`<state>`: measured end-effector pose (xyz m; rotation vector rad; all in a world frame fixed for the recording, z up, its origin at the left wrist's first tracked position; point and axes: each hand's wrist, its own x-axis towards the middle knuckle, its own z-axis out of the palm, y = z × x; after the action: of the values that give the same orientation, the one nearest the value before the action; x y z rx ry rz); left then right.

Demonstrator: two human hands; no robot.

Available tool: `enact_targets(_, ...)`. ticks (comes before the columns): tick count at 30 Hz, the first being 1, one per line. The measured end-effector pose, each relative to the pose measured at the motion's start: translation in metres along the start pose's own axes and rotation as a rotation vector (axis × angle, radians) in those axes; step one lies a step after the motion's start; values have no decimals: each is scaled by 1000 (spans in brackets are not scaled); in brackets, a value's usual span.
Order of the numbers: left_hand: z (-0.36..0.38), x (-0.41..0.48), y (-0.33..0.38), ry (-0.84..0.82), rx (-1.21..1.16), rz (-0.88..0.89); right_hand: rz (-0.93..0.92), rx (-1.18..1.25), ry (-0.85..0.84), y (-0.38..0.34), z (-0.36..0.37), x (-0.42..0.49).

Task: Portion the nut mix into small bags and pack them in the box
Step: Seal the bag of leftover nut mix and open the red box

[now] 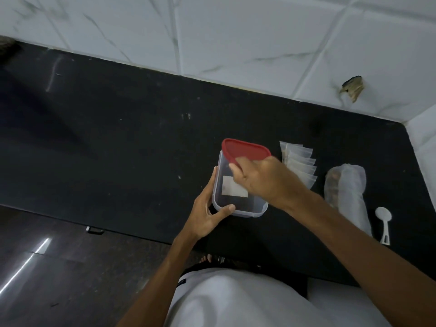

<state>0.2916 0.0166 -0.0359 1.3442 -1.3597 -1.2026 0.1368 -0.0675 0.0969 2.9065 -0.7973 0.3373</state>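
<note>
Clear box (pixel 238 197) stands on the black counter (pixel 118 149). Left hand (pixel 207 208) grips its near-left corner, thumb on the front rim. Right hand (pixel 262 178) holds the red lid (pixel 245 151), tilted above the box's far end. To the right: fanned small bags (pixel 299 164), nut mix bag (pixel 344 192), white scoop (pixel 384 223).

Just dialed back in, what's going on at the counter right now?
A person is at the lid of the clear box. The left hand grips the box's near corner on the black counter, and the right hand holds the red lid, which sits tilted over the box. To the right lie a fanned row of small bags, the bag of nut mix and a white scoop, none being touched.
</note>
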Motion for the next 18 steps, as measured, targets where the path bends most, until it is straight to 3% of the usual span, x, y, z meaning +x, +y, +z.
enact_targets(2,1,-1,-1,7,-23,-18,143,61,7,11,-18,10)
enact_targets(5,0,-2,-2,4,-74,-24,145,29,64,23,-42,19)
enact_targets(6,0,-2,-2,-4,-79,-21,134,-5,153,28,-47,19)
enact_targets(9,-3,-5,3,17,-118,-56,440,84,413,44,-57,15)
enact_targets(14,-4,6,45,524,-89,-46,813,375,746,42,-55,10)
enact_targets(16,-7,14,73,569,-238,-134,934,547,744,25,-42,5)
enact_targets(18,-14,20,92,499,-461,-221,1088,809,689,4,-25,1)
